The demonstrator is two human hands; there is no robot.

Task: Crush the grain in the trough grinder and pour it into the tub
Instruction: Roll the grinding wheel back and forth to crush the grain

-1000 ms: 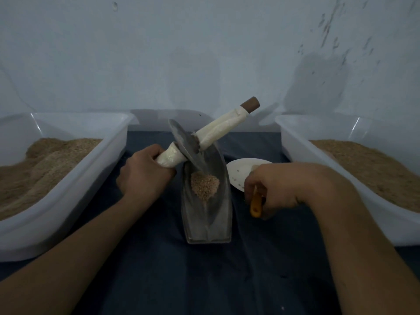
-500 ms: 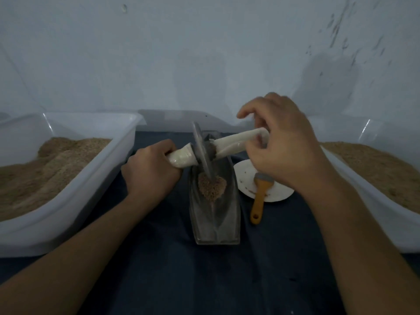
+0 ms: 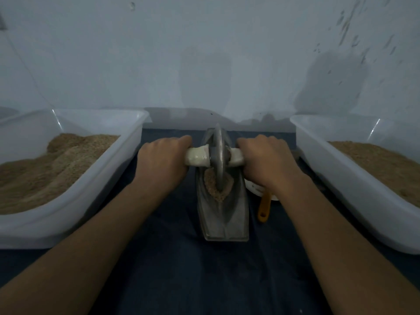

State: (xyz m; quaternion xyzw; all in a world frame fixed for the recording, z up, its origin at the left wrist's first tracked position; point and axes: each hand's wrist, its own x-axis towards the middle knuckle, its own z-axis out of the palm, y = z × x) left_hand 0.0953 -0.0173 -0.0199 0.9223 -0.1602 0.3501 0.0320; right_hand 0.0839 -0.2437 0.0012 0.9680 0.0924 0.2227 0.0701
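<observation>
Both forearms reach forward over a dark-clothed bench (image 3: 172,280), each hand wrapped around one end of a white axle handle (image 3: 197,157) that runs level through a grey metal grinding wheel (image 3: 218,155). The left hand (image 3: 162,161) has its grip closed tight on the left end, knuckles up; the right hand (image 3: 264,161) has its grip closed the same way on the right end. The wheel stands upright, edge-on to the camera, its lower rim sunk in a small heap of tan grain (image 3: 216,187) in the trough grinder (image 3: 223,214), a narrow boat-shaped metal vessel set lengthwise between the arms.

Half a second ago the right hand was only arriving at the handle with fingers lifted, and the axle sloped upward to the right; a second ago that hand lay at the scoop beside the trough. Now the axle sits horizontal under both fists.

A white plastic tub (image 3: 106,178) at the left holds a sloping mound of tan meal (image 3: 45,169). A matching tub at the right (image 3: 341,178) holds a flatter bed of the same material. Behind the right wrist, part of a white plate (image 3: 255,188) shows, with the orange handle of a scoop (image 3: 264,208) sticking out towards the camera.
</observation>
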